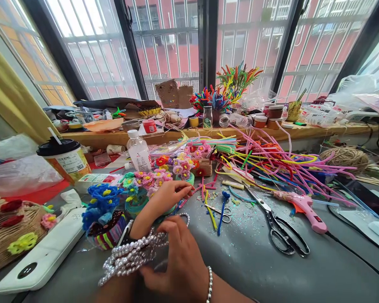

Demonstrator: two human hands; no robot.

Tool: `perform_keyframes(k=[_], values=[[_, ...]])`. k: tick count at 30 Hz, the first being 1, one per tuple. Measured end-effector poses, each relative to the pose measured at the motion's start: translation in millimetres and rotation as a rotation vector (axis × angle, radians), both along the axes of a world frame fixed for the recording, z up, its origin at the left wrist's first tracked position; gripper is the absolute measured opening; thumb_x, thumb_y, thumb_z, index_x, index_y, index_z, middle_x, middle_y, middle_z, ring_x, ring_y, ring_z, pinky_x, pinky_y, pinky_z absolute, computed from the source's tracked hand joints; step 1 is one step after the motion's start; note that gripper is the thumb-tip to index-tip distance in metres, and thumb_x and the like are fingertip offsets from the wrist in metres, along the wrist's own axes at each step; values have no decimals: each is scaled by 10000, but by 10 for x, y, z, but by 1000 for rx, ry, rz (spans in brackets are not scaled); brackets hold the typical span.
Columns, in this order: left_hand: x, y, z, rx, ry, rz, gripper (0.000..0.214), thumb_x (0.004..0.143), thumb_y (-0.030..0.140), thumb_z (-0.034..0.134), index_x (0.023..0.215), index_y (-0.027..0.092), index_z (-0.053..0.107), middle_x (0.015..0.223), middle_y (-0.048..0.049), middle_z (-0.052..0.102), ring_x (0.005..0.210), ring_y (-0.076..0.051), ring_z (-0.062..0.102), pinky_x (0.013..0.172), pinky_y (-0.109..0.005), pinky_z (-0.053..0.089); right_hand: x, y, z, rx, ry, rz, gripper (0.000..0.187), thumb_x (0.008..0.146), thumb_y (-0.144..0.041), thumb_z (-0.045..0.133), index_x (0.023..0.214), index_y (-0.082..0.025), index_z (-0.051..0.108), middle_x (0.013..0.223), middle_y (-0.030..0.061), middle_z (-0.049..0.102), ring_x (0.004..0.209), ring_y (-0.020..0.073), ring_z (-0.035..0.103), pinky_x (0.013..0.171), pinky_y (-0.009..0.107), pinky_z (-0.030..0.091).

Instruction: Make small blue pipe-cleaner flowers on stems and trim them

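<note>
My left hand (167, 195) reaches to the right over the table, its fingers loosely stretched out and holding nothing visible. Several strands of silvery pearl beads (129, 256) are looped around that forearm, just below a dark watch band. My right hand (183, 256), wearing a bead bracelet, is curled at the strands, and a bead loop shows beyond its index finger. Its fingertips are partly hidden. Beside the left hand stand pink pipe-cleaner flowers (153, 179) and blue flowers (104, 198) in a striped pot. Small scissors (225, 213) and a blue pipe-cleaner stem (221, 214) lie to the right.
Large scissors (279, 229) and a pink glue gun (305, 206) with a trailing cord lie at right. Loose pipe cleaners (271, 158) heap up behind. A lidded cup (66, 158), a plastic bottle (139, 153) and a white elongated case (47, 248) are at left.
</note>
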State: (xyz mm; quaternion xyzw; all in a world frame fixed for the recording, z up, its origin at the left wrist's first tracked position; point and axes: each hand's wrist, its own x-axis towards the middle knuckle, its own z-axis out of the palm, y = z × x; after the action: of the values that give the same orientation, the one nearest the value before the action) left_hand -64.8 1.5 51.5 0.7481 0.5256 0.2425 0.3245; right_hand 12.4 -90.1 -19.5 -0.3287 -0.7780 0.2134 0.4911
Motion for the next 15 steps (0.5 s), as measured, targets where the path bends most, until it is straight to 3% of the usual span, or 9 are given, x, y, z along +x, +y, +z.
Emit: perform_keyframes(k=[3, 9, 15], values=[[31, 3, -19, 37, 9, -6, 319, 731, 378, 414, 819, 143, 612, 774, -43, 657, 700, -161, 586, 648, -242, 447, 35, 37, 57, 14, -67, 10, 501, 547, -247, 582, 1013, -164, 415, 970, 64, 491, 881, 197, 451, 760, 300, 390], [113, 13, -91, -20, 21, -105, 297, 744, 365, 396, 771, 150, 599, 728, -31, 647, 651, -142, 578, 597, -218, 431, 70, 135, -16, 187, -129, -44, 161, 580, -242, 495, 726, -183, 458, 689, 23, 521, 652, 168, 469, 580, 264, 347], [96, 45, -179, 73, 200, -113, 297, 766, 341, 371, 742, 156, 603, 692, -34, 643, 622, -139, 568, 561, -207, 395, 72, 168, -32, 186, -52, 22, 190, 535, -264, 551, 645, -195, 413, 689, 3, 545, 664, 154, 476, 613, 258, 338]])
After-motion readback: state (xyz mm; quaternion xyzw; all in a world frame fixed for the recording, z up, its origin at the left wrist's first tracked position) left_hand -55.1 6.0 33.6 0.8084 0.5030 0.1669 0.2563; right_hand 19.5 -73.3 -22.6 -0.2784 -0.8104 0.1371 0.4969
